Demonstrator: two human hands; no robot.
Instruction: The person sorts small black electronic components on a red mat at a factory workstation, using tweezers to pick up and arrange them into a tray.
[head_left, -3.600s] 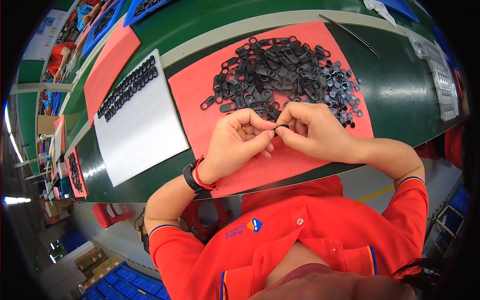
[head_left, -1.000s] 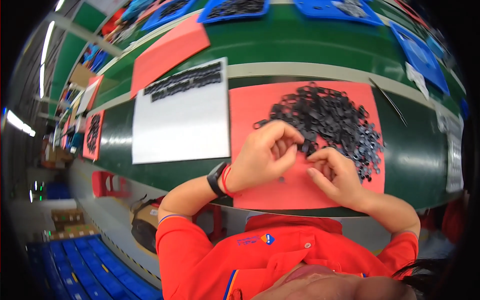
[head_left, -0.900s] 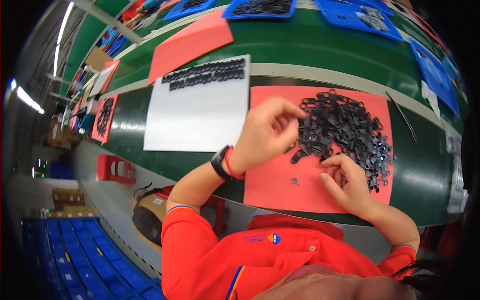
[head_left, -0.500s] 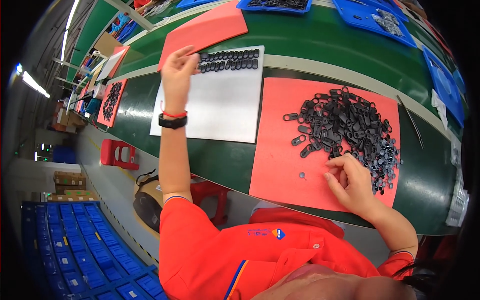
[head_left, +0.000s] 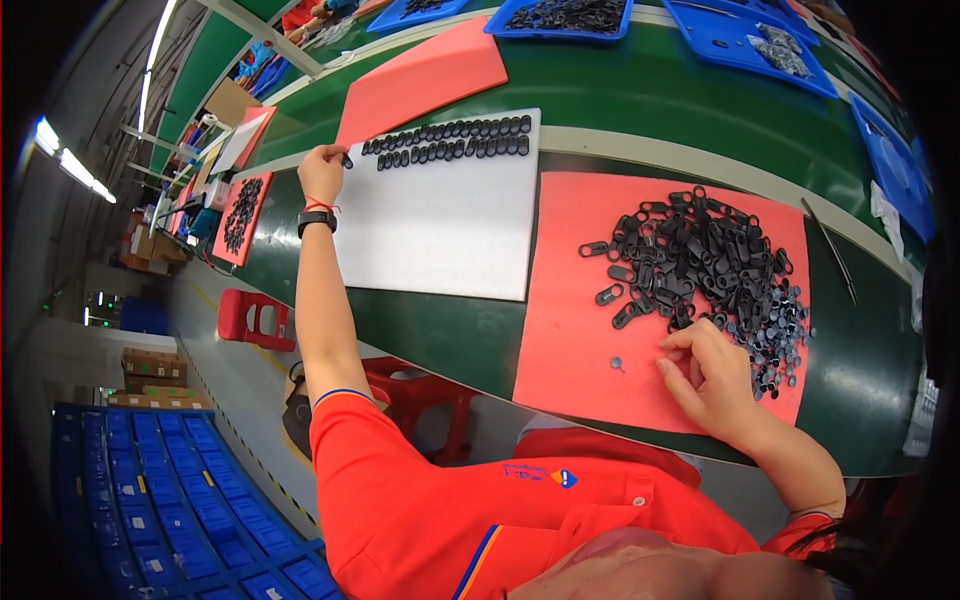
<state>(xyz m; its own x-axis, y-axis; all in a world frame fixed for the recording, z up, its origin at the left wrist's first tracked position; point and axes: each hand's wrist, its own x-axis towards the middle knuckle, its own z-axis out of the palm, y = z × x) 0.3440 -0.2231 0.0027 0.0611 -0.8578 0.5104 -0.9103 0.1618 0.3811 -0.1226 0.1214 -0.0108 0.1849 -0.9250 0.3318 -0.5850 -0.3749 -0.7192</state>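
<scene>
My left hand (head_left: 322, 178) is at the far left corner of a white foam board (head_left: 440, 225), its fingertips pinched on a small black oval plastic part (head_left: 347, 160). Two rows of similar black oval parts (head_left: 450, 132) lie along the board's far side. Over a pink foam mat (head_left: 565, 300), my right hand (head_left: 712, 378) rests half curled, thumb apart from the fingers, with nothing visible in it. Beyond it lies a heap of black elongated plastic parts with ring ends (head_left: 690, 245). Small grey round pieces (head_left: 775, 335) are heaped beside it; one grey disc (head_left: 616, 364) lies alone.
Tweezers (head_left: 832, 250) lie right of the mat on the green table. Blue trays (head_left: 745, 45) and another pink foam sheet (head_left: 430, 85) sit at the back. Farther left, a pink mat (head_left: 262, 215) carries more black parts. Red stools (head_left: 240, 318) stand below.
My left hand has moved left, from over the row ends to the board's far left corner, where a black part shows at its fingertips. My right hand has barely moved. The view has shifted slightly.
</scene>
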